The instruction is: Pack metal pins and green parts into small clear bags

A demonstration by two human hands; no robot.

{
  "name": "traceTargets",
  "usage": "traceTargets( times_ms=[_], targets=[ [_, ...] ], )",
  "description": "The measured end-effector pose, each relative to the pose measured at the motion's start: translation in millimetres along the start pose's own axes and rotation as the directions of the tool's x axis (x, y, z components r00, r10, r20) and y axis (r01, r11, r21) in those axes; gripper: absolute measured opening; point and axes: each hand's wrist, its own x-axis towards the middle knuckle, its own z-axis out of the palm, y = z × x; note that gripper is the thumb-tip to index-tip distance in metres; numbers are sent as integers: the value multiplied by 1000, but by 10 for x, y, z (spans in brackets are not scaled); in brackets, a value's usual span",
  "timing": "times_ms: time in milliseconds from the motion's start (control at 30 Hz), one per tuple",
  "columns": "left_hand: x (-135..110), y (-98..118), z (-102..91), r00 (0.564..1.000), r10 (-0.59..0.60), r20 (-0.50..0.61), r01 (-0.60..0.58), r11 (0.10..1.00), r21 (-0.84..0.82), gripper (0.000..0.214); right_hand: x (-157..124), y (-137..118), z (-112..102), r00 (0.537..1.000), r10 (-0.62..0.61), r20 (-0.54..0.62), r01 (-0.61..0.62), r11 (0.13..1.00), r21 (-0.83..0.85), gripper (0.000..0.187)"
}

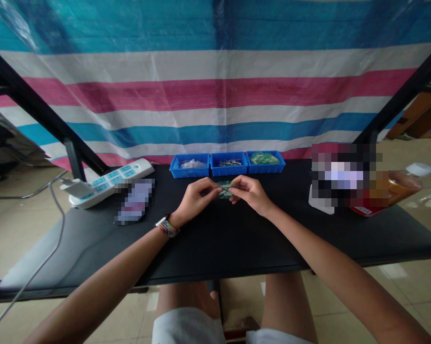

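Where the left hand (198,193) and right hand (254,193) meet over the black table (219,248), the fingers of both pinch a small green patterned piece (224,194) between them; exact nature unclear, partly covered. Just beyond, three blue trays (230,170) side by side: whitish clear material (193,164) left, thin metal pieces (230,163) middle, green material (262,158) right. Power strip (111,180) far left; amber bottle (402,184) far right.
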Motion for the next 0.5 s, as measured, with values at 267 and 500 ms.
traceTargets(
  times_ms=[267, 500],
  targets=[
    [-45, 10, -18, 998, -59, -5, 59, 998, 18, 25, 194, -60, -457, 844, -399, -359, 222, 869, -443, 23],
    [-54, 5, -29, 993, 59, -98, -48, 993, 112, 16, 315, -29, -1000, 777, -572, -263, -82, 322, -943, 31]
  ],
)
